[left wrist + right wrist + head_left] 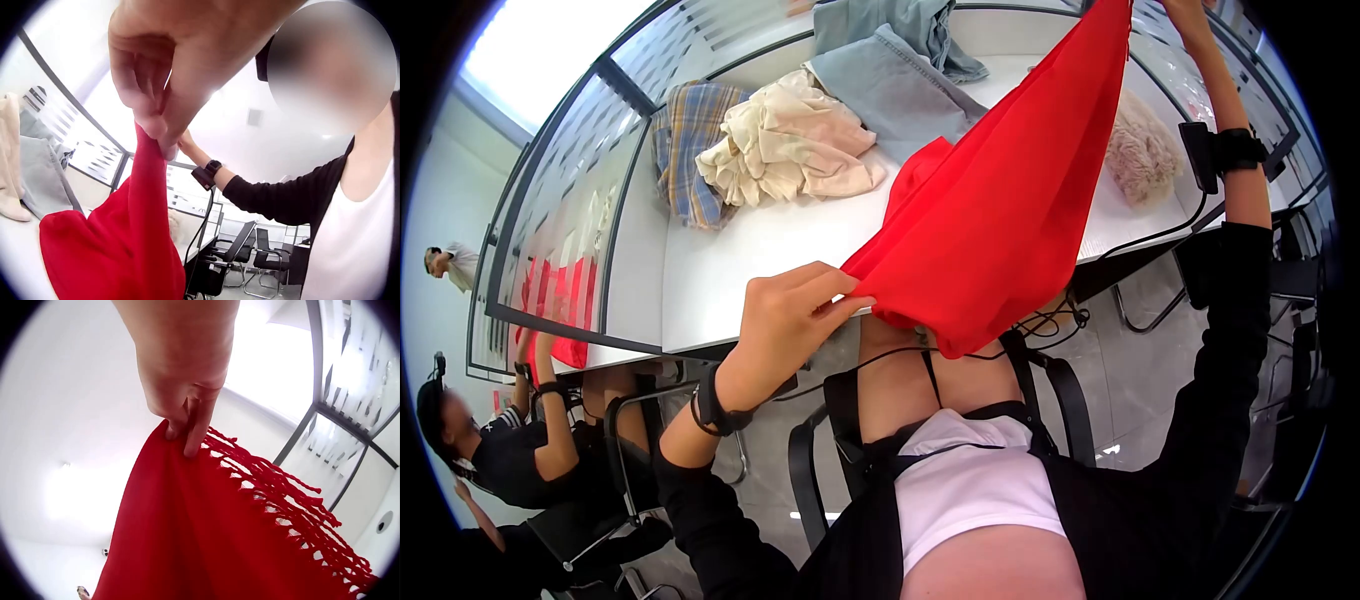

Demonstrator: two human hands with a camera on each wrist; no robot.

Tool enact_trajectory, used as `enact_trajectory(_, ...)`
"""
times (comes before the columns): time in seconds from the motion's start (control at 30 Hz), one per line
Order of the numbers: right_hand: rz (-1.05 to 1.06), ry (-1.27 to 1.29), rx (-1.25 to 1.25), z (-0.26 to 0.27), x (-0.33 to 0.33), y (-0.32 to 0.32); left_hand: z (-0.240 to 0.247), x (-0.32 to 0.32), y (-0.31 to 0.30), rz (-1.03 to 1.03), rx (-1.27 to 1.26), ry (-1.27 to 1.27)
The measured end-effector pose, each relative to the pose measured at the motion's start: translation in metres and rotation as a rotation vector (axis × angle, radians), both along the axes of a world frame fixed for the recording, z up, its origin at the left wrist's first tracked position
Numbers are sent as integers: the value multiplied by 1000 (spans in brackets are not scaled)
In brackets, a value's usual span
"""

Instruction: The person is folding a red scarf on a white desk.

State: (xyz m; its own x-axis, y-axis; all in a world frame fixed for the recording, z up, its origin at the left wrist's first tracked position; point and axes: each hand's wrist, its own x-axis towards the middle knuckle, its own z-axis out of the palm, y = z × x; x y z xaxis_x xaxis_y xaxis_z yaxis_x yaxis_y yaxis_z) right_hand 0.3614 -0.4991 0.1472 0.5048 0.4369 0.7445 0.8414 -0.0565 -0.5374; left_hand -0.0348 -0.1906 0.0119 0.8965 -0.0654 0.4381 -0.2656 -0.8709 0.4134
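A red scarf (1010, 190) hangs stretched between my two hands, its lower folds drooping past the table's front edge. My left hand (790, 315) pinches one edge of it between thumb and fingers. High at the far right, my right hand (187, 381) holds up a corner, with fingertips on the cloth. Knotted red fringe (275, 487) runs down from that corner in the right wrist view. In the head view the right hand is largely cut off by the top edge.
On the white table (740, 270) lie a plaid cloth (695, 140), a crumpled cream garment (795, 140), folded light-blue denim (895, 85) and a fluffy beige item (1142, 155). Partition panels (565, 215) surround it. A black cable (1145, 245) trails off the edge. Another person (520, 450) sits at the left.
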Motion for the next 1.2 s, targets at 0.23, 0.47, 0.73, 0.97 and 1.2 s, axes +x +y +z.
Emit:
enact_trajectory(0.23,29,-7,7,-6,3,-3,5,9,2,-149,289,-224)
enact_trajectory(0.47,15,-44,-11,-13,0,-2,-9,-3,-19,-560,527,-339)
enact_trajectory(0.73,31,-53,-17,-17,-9,1,-14,5,-29,-814,539,-394)
enact_trajectory(0.97,29,-52,-35,-18,-7,-2,-13,5,-32,-822,557,-290)
enact_trajectory(1.2,1,-26,-47,-21,-4,-6,-9,8,-18,-702,408,-211)
